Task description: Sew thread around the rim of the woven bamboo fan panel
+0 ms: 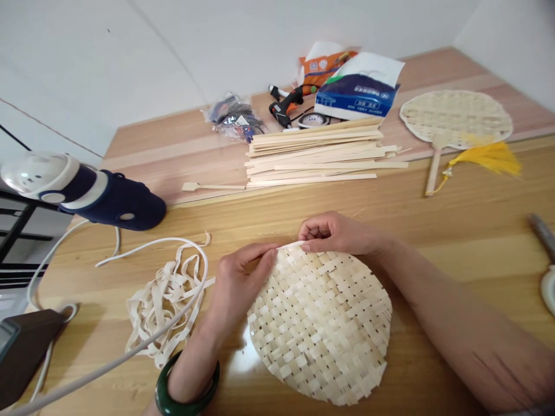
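A round woven bamboo mat (321, 323) lies flat on the wooden table (455, 231) in front of me. My left hand (240, 280) rests on its upper left edge, fingers pinched on a white edging ribbon (286, 247) that runs along the mat's rim. My right hand (333, 233) is closed at the top of the rim, pressing the same ribbon against the weave. The ribbon trails left into a loose tangled pile (167, 300). A dark green bangle (186, 387) sits on my left wrist.
A stack of bamboo strips (316, 159) lies behind the mat. A finished fan with a yellow tassel (455, 118) is at the back right. A glue gun (284, 107), packets and a blue tissue pack (355, 95) sit farther back. A navy and white bottle (87, 193) lies at left.
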